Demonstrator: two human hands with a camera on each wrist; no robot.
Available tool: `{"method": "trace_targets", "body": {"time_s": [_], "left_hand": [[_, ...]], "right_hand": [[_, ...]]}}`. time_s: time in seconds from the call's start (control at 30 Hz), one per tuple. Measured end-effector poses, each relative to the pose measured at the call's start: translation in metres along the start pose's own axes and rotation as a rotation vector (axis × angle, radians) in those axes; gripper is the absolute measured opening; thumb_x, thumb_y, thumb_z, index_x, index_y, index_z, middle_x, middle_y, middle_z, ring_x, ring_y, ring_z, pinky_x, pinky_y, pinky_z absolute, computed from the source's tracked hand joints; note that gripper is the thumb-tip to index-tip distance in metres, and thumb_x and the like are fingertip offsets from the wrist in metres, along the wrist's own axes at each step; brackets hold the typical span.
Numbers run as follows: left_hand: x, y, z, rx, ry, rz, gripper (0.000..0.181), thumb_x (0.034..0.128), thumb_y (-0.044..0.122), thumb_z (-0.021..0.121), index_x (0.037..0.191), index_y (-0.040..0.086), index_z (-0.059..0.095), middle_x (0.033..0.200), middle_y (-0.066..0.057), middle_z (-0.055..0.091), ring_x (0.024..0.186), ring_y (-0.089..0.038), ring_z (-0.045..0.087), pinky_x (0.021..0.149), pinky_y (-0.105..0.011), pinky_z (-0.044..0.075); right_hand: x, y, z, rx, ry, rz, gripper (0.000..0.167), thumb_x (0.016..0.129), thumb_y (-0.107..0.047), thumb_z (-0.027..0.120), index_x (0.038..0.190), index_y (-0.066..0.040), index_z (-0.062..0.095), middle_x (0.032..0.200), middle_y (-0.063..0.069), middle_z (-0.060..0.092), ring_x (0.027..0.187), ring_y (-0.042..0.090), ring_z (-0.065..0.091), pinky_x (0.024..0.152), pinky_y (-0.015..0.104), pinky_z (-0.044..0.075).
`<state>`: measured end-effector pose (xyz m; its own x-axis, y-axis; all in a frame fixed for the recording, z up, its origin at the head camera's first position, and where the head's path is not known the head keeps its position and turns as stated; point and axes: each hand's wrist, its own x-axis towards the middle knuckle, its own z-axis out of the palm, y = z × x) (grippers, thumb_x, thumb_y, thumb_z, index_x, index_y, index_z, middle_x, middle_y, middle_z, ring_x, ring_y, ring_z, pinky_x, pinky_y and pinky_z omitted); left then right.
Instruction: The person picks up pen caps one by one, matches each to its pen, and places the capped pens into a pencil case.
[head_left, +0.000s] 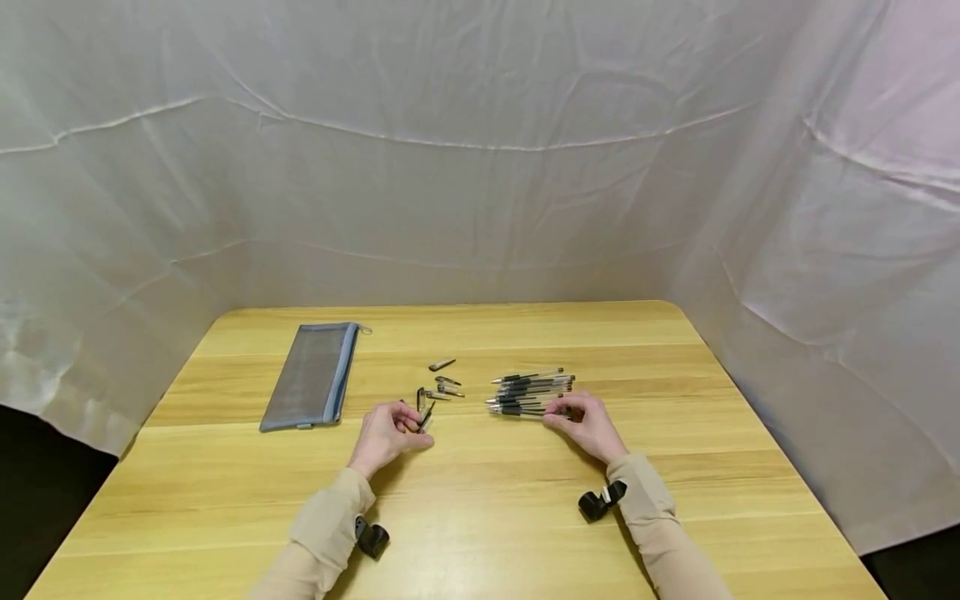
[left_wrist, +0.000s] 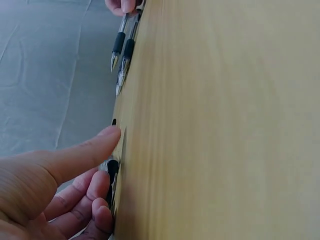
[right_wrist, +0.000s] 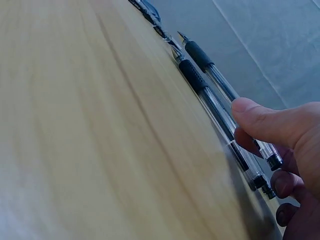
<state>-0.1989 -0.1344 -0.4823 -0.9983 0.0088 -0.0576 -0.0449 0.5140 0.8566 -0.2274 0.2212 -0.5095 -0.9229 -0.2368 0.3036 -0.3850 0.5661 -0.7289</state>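
My right hand (head_left: pixel 588 425) pinches the rear part of a clear gel pen (right_wrist: pixel 219 80) with a black grip between thumb and forefinger. This pen is tilted slightly above other capless pens (right_wrist: pixel 192 75), which lie in a row with their tips to the left. My left hand (head_left: pixel 386 433) is low over the table beside several loose pen caps (head_left: pixel 448 389). Its thumb stands apart from its bent fingers, and a clear cap with a black clip (left_wrist: pixel 113 167) is by the fingertips. The hand partly hides the nearest caps.
A grey mesh zip pouch (head_left: pixel 307 375) with a blue edge lies on the left of the wooden table (head_left: pixel 480 517). One cap (head_left: pixel 442 365) is farther back than the others. Pale fabric (head_left: pixel 465 200) hangs behind the table and at its sides.
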Motion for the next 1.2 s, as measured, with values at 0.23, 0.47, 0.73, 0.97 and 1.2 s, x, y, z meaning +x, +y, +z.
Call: {"method": "trace_targets", "body": {"time_s": [0.23, 0.47, 0.73, 0.97, 1.2], "left_hand": [[0.002, -0.002, 0.001, 0.031, 0.023, 0.028, 0.029, 0.0682, 0.008, 0.091, 0.091, 0.003, 0.074, 0.083, -0.009, 0.072, 0.070, -0.014, 0.051, 0.064, -0.023, 0.040], [0.001, -0.002, 0.001, 0.031, 0.032, 0.035, 0.028, 0.0688, 0.007, 0.091, 0.092, 0.002, 0.075, 0.083, -0.009, 0.073, 0.070, -0.013, 0.052, 0.063, -0.021, 0.040], [0.000, -0.001, 0.001, 0.026, 0.034, 0.024, 0.028, 0.0698, 0.007, 0.090, 0.094, 0.002, 0.076, 0.085, -0.009, 0.076, 0.071, -0.012, 0.055, 0.065, -0.021, 0.042], [0.001, -0.002, 0.001, 0.018, 0.042, 0.022, 0.024, 0.0716, 0.006, 0.088, 0.093, 0.002, 0.077, 0.086, -0.010, 0.077, 0.071, -0.012, 0.057, 0.065, -0.021, 0.044], [0.001, -0.001, 0.002, 0.002, 0.043, 0.028, 0.019, 0.0748, 0.003, 0.085, 0.092, 0.001, 0.076, 0.084, -0.009, 0.076, 0.071, -0.011, 0.059, 0.065, -0.020, 0.046]], "right_hand": [[0.000, 0.000, 0.000, 0.050, 0.004, 0.028, 0.008, 0.084, -0.022, 0.082, 0.091, -0.020, 0.078, 0.094, 0.002, 0.074, 0.087, 0.013, 0.058, 0.079, 0.026, 0.048], [0.000, -0.002, 0.003, 0.077, 0.009, 0.069, 0.012, 0.084, -0.017, 0.082, 0.094, -0.013, 0.078, 0.098, 0.008, 0.075, 0.091, 0.019, 0.064, 0.084, 0.032, 0.053], [-0.002, -0.030, -0.005, 0.116, -0.020, 0.043, 0.015, 0.085, -0.005, 0.078, 0.097, 0.003, 0.076, 0.100, 0.021, 0.075, 0.090, 0.027, 0.067, 0.080, 0.027, 0.055], [-0.005, -0.044, -0.010, 0.169, -0.026, 0.031, 0.016, 0.085, -0.003, 0.078, 0.099, 0.005, 0.075, 0.101, 0.021, 0.075, 0.087, 0.015, 0.068, 0.078, 0.022, 0.054], [-0.002, -0.023, -0.001, 0.216, -0.017, 0.013, 0.017, 0.084, 0.001, 0.077, 0.099, 0.008, 0.074, 0.101, 0.025, 0.074, 0.086, 0.002, 0.065, 0.077, 0.019, 0.054]]}}
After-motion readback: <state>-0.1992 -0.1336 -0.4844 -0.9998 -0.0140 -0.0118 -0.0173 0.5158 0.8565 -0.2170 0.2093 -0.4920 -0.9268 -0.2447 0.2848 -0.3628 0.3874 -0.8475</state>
